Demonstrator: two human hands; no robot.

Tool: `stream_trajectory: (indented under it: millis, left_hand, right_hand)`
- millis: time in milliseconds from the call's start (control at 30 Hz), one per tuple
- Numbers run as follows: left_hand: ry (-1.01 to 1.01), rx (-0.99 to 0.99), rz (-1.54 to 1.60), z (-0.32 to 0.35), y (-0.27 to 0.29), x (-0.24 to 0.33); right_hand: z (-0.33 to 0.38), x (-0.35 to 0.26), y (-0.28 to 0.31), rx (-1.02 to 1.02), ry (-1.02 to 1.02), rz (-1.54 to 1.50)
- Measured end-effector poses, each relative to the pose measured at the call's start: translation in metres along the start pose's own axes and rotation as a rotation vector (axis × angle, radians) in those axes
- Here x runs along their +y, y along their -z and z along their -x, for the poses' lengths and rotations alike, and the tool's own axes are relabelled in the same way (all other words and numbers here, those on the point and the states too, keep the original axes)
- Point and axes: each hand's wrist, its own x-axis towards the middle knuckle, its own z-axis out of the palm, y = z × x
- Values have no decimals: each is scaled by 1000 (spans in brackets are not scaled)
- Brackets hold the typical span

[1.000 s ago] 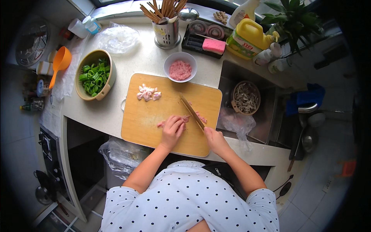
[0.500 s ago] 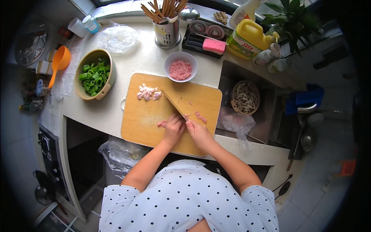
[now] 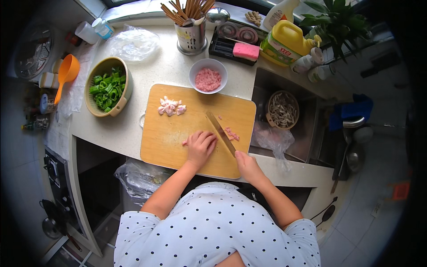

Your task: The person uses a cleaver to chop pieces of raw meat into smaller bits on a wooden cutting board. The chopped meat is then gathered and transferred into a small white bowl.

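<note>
On the wooden cutting board, my left hand presses down with curled fingers on a piece of raw meat, most of it hidden beneath them. My right hand is closed round the handle of a kitchen knife, whose blade slants away to the far left, apart from my left fingers. Small cut bits of meat lie just right of the blade. At the board's far left sits a heap of pale, fatty pieces. Beyond the far edge stands a white bowl of minced pink meat.
To the left is a colander of cut green peppers. The sink, right, holds a basket of grey-brown strips; a plastic bag drapes over its edge. A chopstick holder and a yellow jug stand behind.
My right hand has drawn the knife to the right, away from my left fingers and toward the cut bits. My left hand stays on the meat.
</note>
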Motion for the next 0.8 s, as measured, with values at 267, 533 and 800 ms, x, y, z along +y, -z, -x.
stream_trajectory:
  millis: [267, 533, 800]
  left_hand:
    - [81, 103, 4, 2, 6, -27]
    - [89, 80, 35, 6, 1, -32]
    - [96, 150, 82, 10, -1, -29]
  right_hand:
    - [9, -6, -9, 16, 90, -11]
    - [3, -5, -21, -28, 140, 165]
    - [-24, 6, -32, 63, 179, 72]
